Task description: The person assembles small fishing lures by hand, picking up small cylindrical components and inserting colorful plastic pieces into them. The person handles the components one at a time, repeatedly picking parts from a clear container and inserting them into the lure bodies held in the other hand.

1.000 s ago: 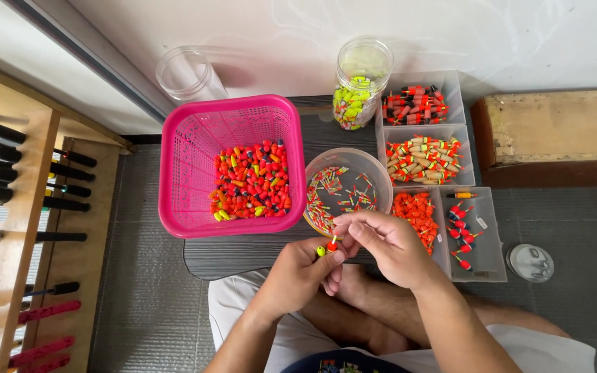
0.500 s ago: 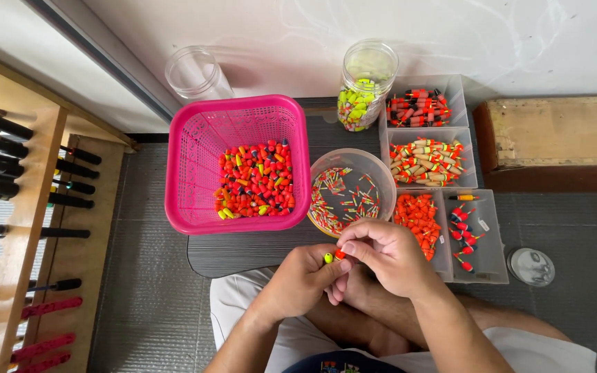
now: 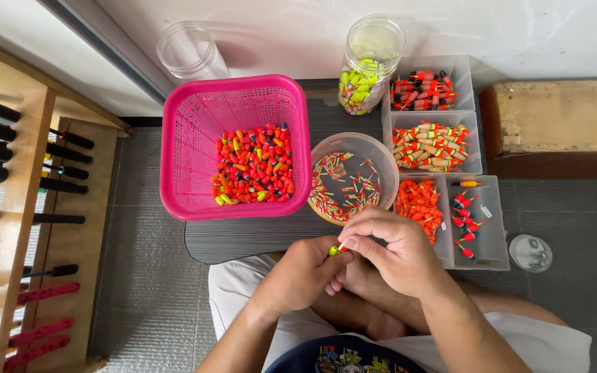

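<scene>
hands [image 3: 354,262] steady, small glossy bead [image 3: 334,251] pinched

The person wears pale shorts [image 3: 243,304] and a dark navy shirt [image 3: 343,356] with a bright cartoon print. Both forearms are bare, without sleeves. The hands carry no rings or watch.

A single head-worn camera looks almost straight down from above the seated person's lap. The square pink plastic basket [image 3: 235,146] sits a little left of centre; beyond it runs the white wall, to its left a wooden rack [image 3: 19,207], to its right the clear plastic compartment tray [image 3: 481,207]. Nearer the camera than the basket, the forearms fill the lower edge, close up.
</scene>
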